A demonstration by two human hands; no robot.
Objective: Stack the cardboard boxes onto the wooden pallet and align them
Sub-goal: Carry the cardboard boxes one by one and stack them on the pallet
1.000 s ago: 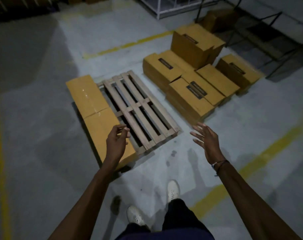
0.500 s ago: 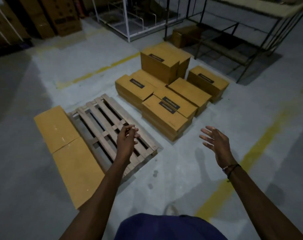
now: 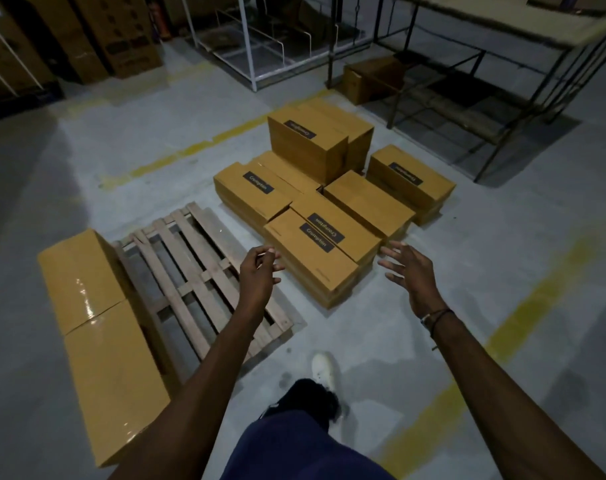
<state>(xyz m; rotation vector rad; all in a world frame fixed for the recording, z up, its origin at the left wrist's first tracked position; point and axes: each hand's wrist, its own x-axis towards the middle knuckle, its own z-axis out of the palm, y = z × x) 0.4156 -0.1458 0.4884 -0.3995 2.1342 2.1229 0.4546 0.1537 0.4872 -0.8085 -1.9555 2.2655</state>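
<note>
On the grey concrete floor lies a wooden pallet, its slats running from about eleven o'clock down toward five o'clock. Two plain cardboard boxes sit end to end along its nine o'clock side, touching that edge; whether they rest on the pallet's far edge or on the floor beside it cannot be told. At about one o'clock from the pallet, just beside it, stands a cluster of labelled cardboard boxes on the floor, with one taller box at the cluster's twelve o'clock end and another box at its three o'clock side.

Both arms reach forward. The left hand hovers above the pallet's three o'clock edge with its fingers loosely curled, holding nothing. The right hand hangs just beside the nearest labelled box, at that box's three o'clock side, fingers spread and empty. A dark band circles the right wrist.

Yellow floor lines run at four o'clock and at eleven o'clock. A metal-framed counter stands at one o'clock, with an open brown box beneath it. A white shoe shows at six o'clock.
</note>
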